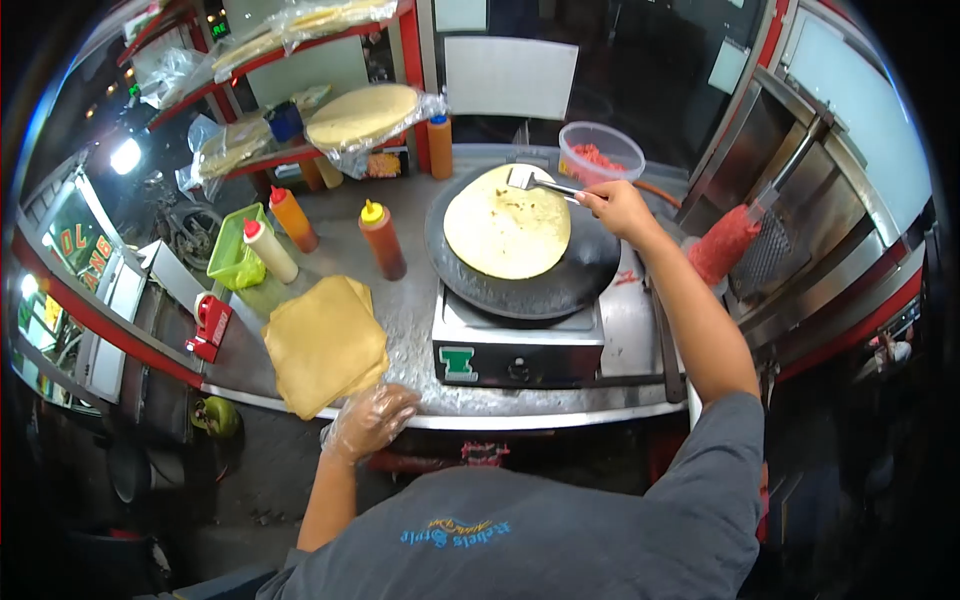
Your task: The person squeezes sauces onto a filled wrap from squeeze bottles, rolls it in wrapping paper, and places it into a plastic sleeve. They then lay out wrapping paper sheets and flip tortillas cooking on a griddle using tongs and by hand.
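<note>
My right hand [617, 208] grips a pair of metal tongs [545, 184], whose flat end rests on the upper part of a round flatbread [508, 228]. The pale flatbread has a few brown spots and lies on a black round griddle [590, 265]. My left hand [375, 418], in a clear plastic glove, is at the counter's front edge with its fingers curled in. Whether it holds anything is hidden. Just beyond it, a stack of square tan wrapper sheets [325, 345] lies on the counter.
Sauce bottles [381, 240] and a green basket [238, 247] stand left of the griddle. A tub of red shredded food [600, 155] sits behind it. At right, a meat spit [724, 243] stands by a metal grill. Wrapped flatbreads [362, 115] fill the shelves.
</note>
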Demonstrator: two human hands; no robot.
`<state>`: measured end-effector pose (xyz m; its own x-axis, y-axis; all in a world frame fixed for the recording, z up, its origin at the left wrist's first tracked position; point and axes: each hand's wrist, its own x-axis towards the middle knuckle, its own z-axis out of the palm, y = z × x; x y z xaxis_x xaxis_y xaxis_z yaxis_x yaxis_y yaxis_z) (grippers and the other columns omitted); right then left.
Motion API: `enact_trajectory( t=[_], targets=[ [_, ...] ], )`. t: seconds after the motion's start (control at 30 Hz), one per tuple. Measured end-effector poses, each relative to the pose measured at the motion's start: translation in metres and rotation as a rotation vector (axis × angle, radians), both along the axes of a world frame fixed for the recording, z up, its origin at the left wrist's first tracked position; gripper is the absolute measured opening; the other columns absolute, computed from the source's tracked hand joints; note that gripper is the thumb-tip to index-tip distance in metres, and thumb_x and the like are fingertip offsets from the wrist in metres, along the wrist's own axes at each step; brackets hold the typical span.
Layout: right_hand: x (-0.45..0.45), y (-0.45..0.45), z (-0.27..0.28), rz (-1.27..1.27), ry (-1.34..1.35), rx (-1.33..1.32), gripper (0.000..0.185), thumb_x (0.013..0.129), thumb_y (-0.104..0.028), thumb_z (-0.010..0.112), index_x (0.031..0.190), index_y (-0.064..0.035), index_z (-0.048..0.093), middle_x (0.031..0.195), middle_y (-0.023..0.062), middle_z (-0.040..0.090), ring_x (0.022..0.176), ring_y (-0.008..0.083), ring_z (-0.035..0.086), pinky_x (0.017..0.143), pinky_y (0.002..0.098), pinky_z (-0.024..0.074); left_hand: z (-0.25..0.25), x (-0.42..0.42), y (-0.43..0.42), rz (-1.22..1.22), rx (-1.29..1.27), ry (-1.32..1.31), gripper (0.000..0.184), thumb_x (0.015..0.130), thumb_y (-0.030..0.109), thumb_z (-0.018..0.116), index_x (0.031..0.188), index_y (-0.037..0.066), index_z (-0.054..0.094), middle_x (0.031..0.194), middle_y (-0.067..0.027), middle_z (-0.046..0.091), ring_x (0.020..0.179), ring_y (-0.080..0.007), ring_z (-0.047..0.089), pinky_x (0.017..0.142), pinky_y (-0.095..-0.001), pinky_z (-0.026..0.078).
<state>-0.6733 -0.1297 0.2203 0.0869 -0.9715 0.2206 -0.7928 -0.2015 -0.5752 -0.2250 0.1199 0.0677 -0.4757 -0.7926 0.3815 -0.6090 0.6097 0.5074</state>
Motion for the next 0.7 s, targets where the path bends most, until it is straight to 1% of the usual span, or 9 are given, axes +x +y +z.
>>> enact_trajectory(
  t=[0.03,0.13,0.2,0.23,0.33,0.4,0.43,0.53,0.7],
  targets=[
    [-0.001,0.002,0.016,0.09,-0.027,-0.106,0.04,0.102,-0.036,0.073,0.105,0.0031,0.08,0.077,0.0029,0.067,0.076,0.0127,0.061,0.071,0.0323,0.0511,0.0,0.005,0.001,0.027,-0.025,0.0,0.018,0.094,0.015,0.077,0.11,0.008,0.073,0.107,-0.0114,0.076,0.099,-0.0337,0.073,0.086,-0.0462,0.057],
    [-0.007,0.035,0.077,0.298,-0.23,-0.042,0.038,0.105,-0.032,0.07,0.105,0.0053,0.076,0.077,-0.0039,0.062,0.066,0.0081,0.052,0.059,0.029,0.0427,-0.012,0.032,0.007,0.126,-0.023,0.053,0.016,0.096,0.014,0.075,0.111,0.008,0.073,0.104,-0.0108,0.076,0.098,-0.0332,0.073,0.087,-0.0456,0.058],
    [-0.013,0.066,0.101,0.208,-0.239,0.018,0.035,0.107,-0.033,0.068,0.111,0.0007,0.077,0.078,-0.0055,0.059,0.064,0.0038,0.048,0.056,0.0238,0.0391,-0.023,0.048,0.013,0.275,-0.059,0.064,0.015,0.097,0.012,0.073,0.111,0.008,0.074,0.102,-0.0131,0.076,0.097,-0.034,0.073,0.086,-0.0437,0.058],
    [-0.016,0.072,0.094,0.139,-0.343,-0.022,0.033,0.108,-0.036,0.067,0.104,-0.0047,0.077,0.073,-0.0071,0.054,0.059,0.0008,0.041,0.052,0.022,0.0323,-0.029,0.059,0.014,0.347,-0.072,0.067,0.014,0.098,0.011,0.072,0.112,0.008,0.074,0.1,-0.0143,0.075,0.097,-0.0344,0.073,0.086,-0.0427,0.058],
    [-0.048,0.087,0.066,-0.082,-0.387,0.105,0.037,0.108,-0.039,0.066,0.092,-0.0067,0.073,0.069,-0.0081,0.052,0.054,0.0015,0.038,0.049,0.0237,0.0281,-0.069,0.094,0.004,0.693,0.051,0.253,0.012,0.101,0.01,0.07,0.111,0.004,0.073,0.098,-0.0158,0.074,0.094,-0.03,0.074,0.085,-0.0372,0.057],
    [-0.068,0.098,0.038,-0.155,-0.297,0.15,0.052,0.106,-0.046,0.066,0.073,-0.0058,0.068,0.06,-0.0077,0.047,0.053,0.0049,0.038,0.049,0.0283,0.0266,-0.103,0.114,-0.012,0.74,0.029,0.495,0.013,0.103,0.012,0.069,0.11,0.001,0.072,0.096,-0.0155,0.074,0.092,-0.0263,0.074,0.083,-0.0352,0.057],
    [-0.07,0.109,0.029,-0.205,-0.287,0.2,0.053,0.106,-0.047,0.066,0.073,-0.0054,0.067,0.059,-0.0074,0.047,0.053,0.0053,0.037,0.049,0.0289,0.0266,-0.114,0.118,-0.019,0.76,0.012,0.617,0.014,0.104,0.012,0.068,0.109,-0.001,0.071,0.095,-0.0153,0.074,0.091,-0.0244,0.074,0.082,-0.0342,0.056],
    [-0.08,0.129,-0.009,-0.282,-0.228,0.293,0.055,0.106,-0.047,0.066,0.071,-0.0043,0.067,0.058,-0.007,0.047,0.052,0.0062,0.037,0.049,0.0305,0.0268,-0.122,0.116,-0.032,0.816,-0.089,0.491,0.019,0.106,0.014,0.067,0.107,-0.004,0.07,0.092,-0.0125,0.074,0.088,-0.0199,0.073,0.081,-0.0336,0.057],
    [-0.076,0.149,-0.03,-0.272,-0.355,0.351,0.04,0.107,-0.04,0.067,0.092,-0.0036,0.076,0.065,-0.0062,0.051,0.05,0.0049,0.038,0.046,0.0277,0.0268,-0.136,0.117,-0.039,0.888,-0.103,0.278,0.027,0.105,0.024,0.068,0.102,-0.003,0.071,0.093,-0.0168,0.075,0.085,-0.0296,0.074,0.078,-0.0391,0.058]
  ],
)
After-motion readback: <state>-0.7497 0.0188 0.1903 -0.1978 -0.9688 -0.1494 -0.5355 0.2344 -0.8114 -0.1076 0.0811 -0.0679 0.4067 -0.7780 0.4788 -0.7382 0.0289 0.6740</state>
